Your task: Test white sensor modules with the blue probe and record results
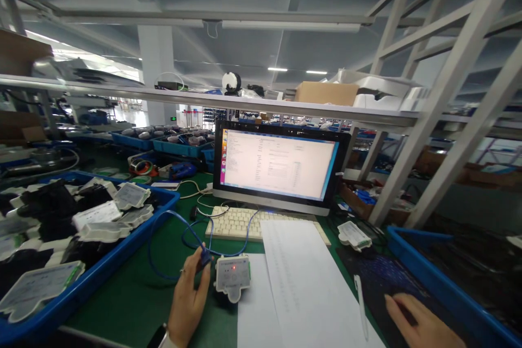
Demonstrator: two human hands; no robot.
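Note:
My left hand (191, 293) pinches the blue plug (204, 255) of a blue cable (157, 267). Just right of those fingers lies a white module (233, 276) with a clear lower part, a green terminal block on its side and a red light glowing on it. The cable loops back toward a cream keyboard (228, 224). At the lower right, my right hand (420, 319) rests curled on a dark mouse pad (369, 277); whatever lies under its palm is hidden. A white pen (361, 307) is to its left, on printed paper sheets (308, 283).
Behind the keyboard stands a lit monitor (277, 166). A blue bin (163, 216) of similar modules fills the left side; another blue bin (452, 291) borders the right. One more module (354, 235) lies near the monitor's right corner. A shelf (196, 97) crosses above.

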